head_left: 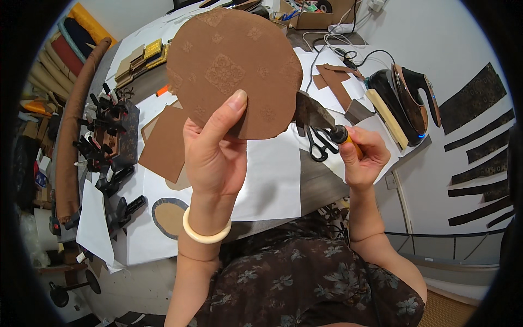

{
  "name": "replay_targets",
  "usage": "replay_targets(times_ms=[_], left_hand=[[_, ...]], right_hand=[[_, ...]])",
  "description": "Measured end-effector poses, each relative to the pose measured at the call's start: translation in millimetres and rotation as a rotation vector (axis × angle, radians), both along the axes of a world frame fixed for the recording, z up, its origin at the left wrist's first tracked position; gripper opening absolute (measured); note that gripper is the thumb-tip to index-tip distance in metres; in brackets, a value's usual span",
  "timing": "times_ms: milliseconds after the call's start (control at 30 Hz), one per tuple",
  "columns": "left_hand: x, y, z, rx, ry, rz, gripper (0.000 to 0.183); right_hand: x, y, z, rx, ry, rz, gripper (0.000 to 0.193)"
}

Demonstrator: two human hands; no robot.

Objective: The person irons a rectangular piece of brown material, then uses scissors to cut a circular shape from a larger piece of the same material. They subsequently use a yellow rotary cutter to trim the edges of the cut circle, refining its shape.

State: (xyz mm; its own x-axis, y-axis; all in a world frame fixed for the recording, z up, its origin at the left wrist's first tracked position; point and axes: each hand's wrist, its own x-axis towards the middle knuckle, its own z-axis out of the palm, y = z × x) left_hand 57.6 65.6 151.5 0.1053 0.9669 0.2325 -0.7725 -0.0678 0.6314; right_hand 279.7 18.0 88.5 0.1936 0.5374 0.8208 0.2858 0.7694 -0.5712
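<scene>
My left hand (220,139) holds up a rounded brown fabric-covered panel (261,60) with a woven flower pattern, its thumb pressed on the front face; the other fingers are behind it. In my right hand (366,158) is a flat-bladed tool (316,113) with a dark metal blade, a black collar and a yellow handle. The blade meets the panel's right edge; part of its tip may be hidden there. Below the tool, black-handled scissors (318,150) lie on the table.
Brown covered pieces (164,144) and a dark-rimmed oval (170,217) lie on white paper at left. Beyond them stand black clamps (106,128) and a long brown fabric roll (73,147). An iron (406,103) with cords sits at right. Dark fabric strips (479,163) hang on the wall.
</scene>
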Motion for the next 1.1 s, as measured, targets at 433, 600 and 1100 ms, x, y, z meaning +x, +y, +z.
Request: replay_targets(times_ms=[433,600,1100], left_hand=[[2,0,-1,-0.026,0.0,0.017,0.04],[4,0,1,-0.026,-0.021,0.035,0.038],[2,-4,1,0.125,0.033,0.135,0.034]], right_hand=[[-1,-5,-3,-0.033,0.069,0.061,0.02],[-8,-7,-8,-0.069,0.061,0.011,0.02],[-21,-10,-16,-0.176,0.188,0.104,0.013]])
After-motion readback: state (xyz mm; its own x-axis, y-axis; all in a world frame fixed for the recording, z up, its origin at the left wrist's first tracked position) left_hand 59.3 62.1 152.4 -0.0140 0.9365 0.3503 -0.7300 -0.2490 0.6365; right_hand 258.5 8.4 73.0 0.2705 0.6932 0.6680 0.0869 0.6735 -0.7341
